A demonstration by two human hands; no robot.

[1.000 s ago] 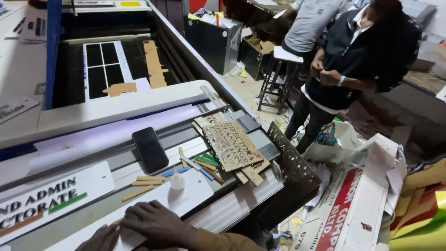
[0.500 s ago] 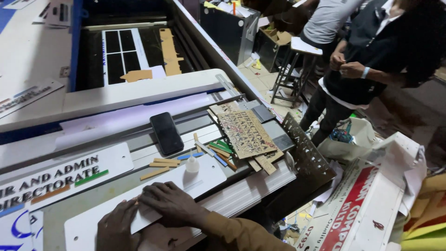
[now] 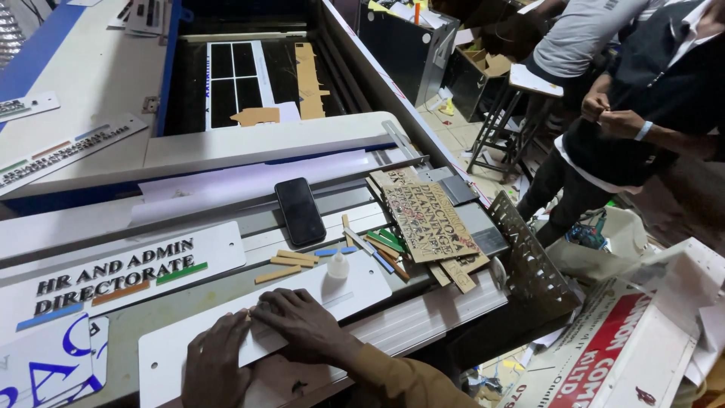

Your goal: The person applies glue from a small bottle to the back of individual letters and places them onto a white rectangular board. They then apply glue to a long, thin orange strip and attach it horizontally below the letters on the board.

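1. At the far left, a finished white sign plate [image 3: 121,276] with dark lettering and coloured bars under the words is lying on the worktop [image 3: 83,227], apart from the hands; it is being left untouched.
2. The left hand [image 3: 215,369] is being pressed flat on the blank white plate [image 3: 264,332], its grip spread rather than closed on anything.
3. Just beside it, the right hand [image 3: 302,325] is being laid on the same plate, fingertips lowered to its surface near the upper edge; whether a small piece is being pinched there cannot be told.
4. The blank plate is judged to be at an early stage: no letters or bars are being shown on it.
5. Loose wooden strips [image 3: 287,261] and a small white bottle [image 3: 338,266] are waiting just beyond the plate, unused.
6. Further right, a phone [image 3: 300,211] and a cut lettered board [image 3: 430,223] are resting.
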